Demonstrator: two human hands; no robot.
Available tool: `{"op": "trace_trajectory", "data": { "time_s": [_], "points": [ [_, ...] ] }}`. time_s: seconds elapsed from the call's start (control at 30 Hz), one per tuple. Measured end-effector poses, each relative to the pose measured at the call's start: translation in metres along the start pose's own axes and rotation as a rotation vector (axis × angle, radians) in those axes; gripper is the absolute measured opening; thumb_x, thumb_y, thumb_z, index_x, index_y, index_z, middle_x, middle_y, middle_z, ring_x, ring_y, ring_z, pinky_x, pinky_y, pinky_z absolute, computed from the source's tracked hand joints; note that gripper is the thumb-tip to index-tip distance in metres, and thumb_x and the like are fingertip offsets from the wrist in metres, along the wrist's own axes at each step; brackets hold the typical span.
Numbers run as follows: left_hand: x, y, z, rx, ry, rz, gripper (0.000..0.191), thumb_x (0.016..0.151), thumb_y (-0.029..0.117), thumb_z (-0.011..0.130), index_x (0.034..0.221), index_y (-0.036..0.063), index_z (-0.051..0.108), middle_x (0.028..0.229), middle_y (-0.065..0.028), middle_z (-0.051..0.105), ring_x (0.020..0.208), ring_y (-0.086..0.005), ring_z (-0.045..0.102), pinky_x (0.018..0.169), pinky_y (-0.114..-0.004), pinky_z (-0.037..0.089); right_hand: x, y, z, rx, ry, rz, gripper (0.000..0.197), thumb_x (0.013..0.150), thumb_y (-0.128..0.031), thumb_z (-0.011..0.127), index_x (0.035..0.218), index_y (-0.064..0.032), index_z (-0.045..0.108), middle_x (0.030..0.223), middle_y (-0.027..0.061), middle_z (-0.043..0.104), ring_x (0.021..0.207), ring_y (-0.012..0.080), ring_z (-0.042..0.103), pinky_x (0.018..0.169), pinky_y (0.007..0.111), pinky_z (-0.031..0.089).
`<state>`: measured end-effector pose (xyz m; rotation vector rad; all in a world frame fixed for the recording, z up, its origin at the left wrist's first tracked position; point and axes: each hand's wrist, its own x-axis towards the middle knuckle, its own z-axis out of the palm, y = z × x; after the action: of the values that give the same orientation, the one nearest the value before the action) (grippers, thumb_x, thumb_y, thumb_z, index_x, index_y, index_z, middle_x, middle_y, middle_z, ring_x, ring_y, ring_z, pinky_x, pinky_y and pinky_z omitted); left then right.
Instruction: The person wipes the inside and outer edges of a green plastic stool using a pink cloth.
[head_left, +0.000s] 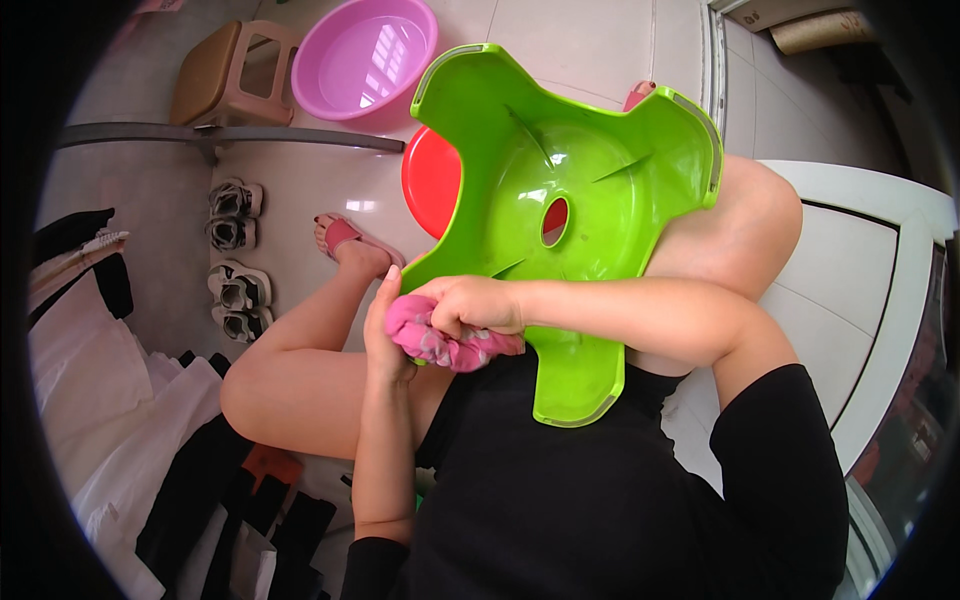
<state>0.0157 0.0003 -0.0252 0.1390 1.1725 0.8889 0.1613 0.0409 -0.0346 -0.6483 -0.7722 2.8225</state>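
Note:
A green plastic stool (510, 180) lies upside down across my lap, its hollow underside facing up and an oval hole in its seat. My left hand (384, 330) grips one leg of the stool at its near left side, thumb up along the edge. Bunched in my right hand (476, 304) is a pink patterned cloth (420, 330), pressed against that same leg. The right forearm crosses over the stool's underside. Part of the leg is hidden behind the cloth and both hands.
Beyond the stool stand a red basin (430, 180) and a pink plastic basin (352, 64) holding water. A beige stool with a brown seat (206, 75) is at the far left. Pairs of sandals (238, 289) sit by hanging clothes (97, 360). A white door frame (889, 315) borders the right.

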Motion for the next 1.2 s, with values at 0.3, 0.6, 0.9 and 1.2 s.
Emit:
{"op": "trace_trajectory", "data": {
  "time_s": [0.3, 0.6, 0.9, 1.2],
  "points": [
    [-0.005, 0.012, -0.003, 0.178, -0.051, 0.120, 0.027, 0.086, 0.014, 0.053, 0.108, -0.0011, 0.053, 0.097, -0.0073, 0.061, 0.083, -0.0146, 0.061, 0.073, -0.028, 0.049, -0.019, -0.032, -0.016, 0.560, 0.178, -0.219, 0.023, 0.061, 0.003, 0.042, 0.079, 0.0011, 0.056, 0.076, 0.0089, 0.059, 0.067, 0.0162, 0.056, 0.067, 0.028, 0.048],
    [-0.013, 0.015, -0.002, 0.223, -0.009, 0.130, 0.030, 0.092, 0.018, 0.050, 0.114, -0.0019, 0.051, 0.104, -0.0092, 0.059, 0.092, -0.0161, 0.059, 0.080, -0.028, 0.047, -0.041, -0.077, -0.028, 0.510, 0.146, -0.462, 0.021, 0.077, -0.010, 0.049, 0.093, 0.0009, 0.058, 0.084, 0.0103, 0.065, 0.073, 0.0176, 0.063, 0.075, 0.030, 0.051],
    [-0.015, 0.018, 0.002, 0.233, 0.013, 0.176, 0.036, 0.092, 0.019, 0.049, 0.121, -0.0022, 0.048, 0.113, -0.0105, 0.056, 0.104, -0.0182, 0.054, 0.090, -0.030, 0.042, -0.059, -0.103, -0.032, -0.103, 0.464, -0.593, 0.023, 0.085, -0.015, 0.054, 0.101, 0.0014, 0.058, 0.077, 0.0020, 0.061, 0.063, 0.0052, 0.057, 0.058, 0.018, 0.047],
    [-0.005, 0.050, 0.001, 0.448, 0.040, 0.211, 0.036, 0.091, 0.019, 0.050, 0.120, -0.0023, 0.051, 0.113, -0.0103, 0.056, 0.104, -0.0177, 0.052, 0.090, -0.029, 0.039, -0.052, -0.094, -0.045, -0.542, 0.715, -0.568, 0.023, 0.081, -0.018, 0.051, 0.086, 0.0011, 0.061, 0.059, 0.0030, 0.053, 0.046, 0.0105, 0.048, 0.044, 0.026, 0.042]
  ]
}}
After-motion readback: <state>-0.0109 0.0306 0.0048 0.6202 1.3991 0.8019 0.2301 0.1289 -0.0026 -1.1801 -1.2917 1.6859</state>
